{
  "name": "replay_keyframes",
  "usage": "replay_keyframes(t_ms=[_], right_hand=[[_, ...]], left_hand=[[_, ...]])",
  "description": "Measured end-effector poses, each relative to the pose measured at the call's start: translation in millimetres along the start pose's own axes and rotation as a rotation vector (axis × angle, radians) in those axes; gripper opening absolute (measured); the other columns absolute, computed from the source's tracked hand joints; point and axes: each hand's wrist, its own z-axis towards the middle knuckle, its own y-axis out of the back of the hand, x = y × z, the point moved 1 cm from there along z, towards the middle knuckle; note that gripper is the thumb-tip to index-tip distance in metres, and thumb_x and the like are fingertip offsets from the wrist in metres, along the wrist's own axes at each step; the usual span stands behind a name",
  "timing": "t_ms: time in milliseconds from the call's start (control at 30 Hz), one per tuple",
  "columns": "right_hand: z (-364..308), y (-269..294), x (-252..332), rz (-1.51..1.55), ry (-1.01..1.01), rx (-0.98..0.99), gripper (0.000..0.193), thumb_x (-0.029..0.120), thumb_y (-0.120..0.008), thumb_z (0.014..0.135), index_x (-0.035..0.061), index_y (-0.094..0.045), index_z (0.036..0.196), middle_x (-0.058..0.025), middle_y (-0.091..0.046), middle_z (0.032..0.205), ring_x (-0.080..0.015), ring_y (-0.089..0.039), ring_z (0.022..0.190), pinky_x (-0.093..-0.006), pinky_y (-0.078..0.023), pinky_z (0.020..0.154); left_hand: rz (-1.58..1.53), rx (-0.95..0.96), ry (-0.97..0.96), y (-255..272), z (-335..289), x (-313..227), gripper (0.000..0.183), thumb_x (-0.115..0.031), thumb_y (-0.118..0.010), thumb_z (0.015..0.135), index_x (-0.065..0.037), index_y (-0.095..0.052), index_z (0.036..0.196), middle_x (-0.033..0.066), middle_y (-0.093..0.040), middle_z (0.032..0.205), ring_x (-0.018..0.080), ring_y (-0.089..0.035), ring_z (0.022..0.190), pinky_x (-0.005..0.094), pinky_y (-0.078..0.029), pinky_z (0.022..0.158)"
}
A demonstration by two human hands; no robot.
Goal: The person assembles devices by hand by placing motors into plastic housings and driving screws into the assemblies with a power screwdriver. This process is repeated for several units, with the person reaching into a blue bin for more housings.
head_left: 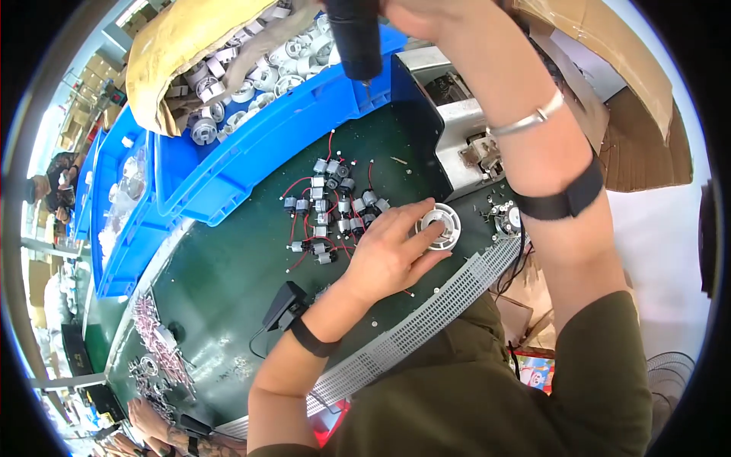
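Note:
My left hand [390,250] holds a round white plastic housing [454,228] down on the green tabletop, with fingers over its ring and the thumb at the near side. At the top edge of the picture, my right hand [417,17] is closed beside the upper part of a black electric screwdriver [355,38]; most of its fingers are cut off. The screwdriver hangs upright, tip down, apart from the housing. Left of my left hand lies a loose heap of small silver motors [323,212] with red wires.
A blue bin [251,156] full of white plastic parts runs along the far left. A grey metal fixture [464,145] stands beyond the housing, with small metal parts [505,219] nearby. A perforated strip [426,312] edges the table. Another person's hand [146,420] is at lower left by scattered screws.

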Motion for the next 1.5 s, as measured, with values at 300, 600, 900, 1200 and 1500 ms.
replay_keyframes(t_ms=[300,600,900,1200,1500], right_hand=[[-125,44,26,-0.221,0.065,-0.423,0.047,0.014,-0.063,0.081,-0.0077,-0.046,0.119,-0.0093,-0.059,0.072,-0.0193,-0.059,0.062,-0.0306,-0.050,0.058],[-149,55,8,-0.196,0.043,-0.566,0.043,0.010,-0.064,0.077,-0.0043,-0.049,0.115,-0.0090,-0.055,0.069,-0.0182,-0.056,0.058,-0.0289,-0.048,0.054],[-155,83,-38,0.860,0.318,-0.124,0.044,0.009,-0.060,0.079,-0.0055,-0.045,0.117,-0.0092,-0.054,0.066,-0.0196,-0.054,0.054,-0.0291,-0.046,0.053],[-157,79,-45,0.929,0.398,-0.114,0.045,0.009,-0.059,0.080,-0.0058,-0.041,0.118,-0.0098,-0.053,0.067,-0.0193,-0.053,0.053,-0.0286,-0.046,0.053],[-171,43,5,-0.152,0.226,-0.509,0.052,0.021,-0.060,0.081,-0.0070,-0.039,0.120,-0.0102,-0.054,0.062,-0.0228,-0.056,0.050,-0.0353,-0.048,0.053]], left_hand=[[-0.008,0.039,0.038,3,1,0,0.042,-0.013,-0.081,0.062,-0.005,-0.066,0.100,0.0197,-0.056,0.118,0.0329,-0.060,0.102,0.0376,-0.052,0.083],[0.015,0.039,0.033,-1,-2,1,0.043,-0.019,-0.081,0.062,-0.006,-0.066,0.099,0.0172,-0.056,0.116,0.0315,-0.060,0.099,0.0378,-0.053,0.079],[0.050,0.018,0.028,-2,-3,3,0.041,-0.023,-0.080,0.061,-0.007,-0.068,0.097,0.0175,-0.059,0.116,0.0299,-0.062,0.097,0.0359,-0.053,0.078],[0.029,-0.018,0.020,-5,-4,3,0.041,-0.023,-0.081,0.060,-0.005,-0.067,0.094,0.0183,-0.060,0.115,0.0307,-0.063,0.096,0.0358,-0.053,0.078],[0.040,-0.013,0.061,-3,-4,-5,0.039,-0.016,-0.082,0.062,-0.006,-0.066,0.096,0.0225,-0.056,0.116,0.0356,-0.060,0.099,0.0397,-0.051,0.081]])
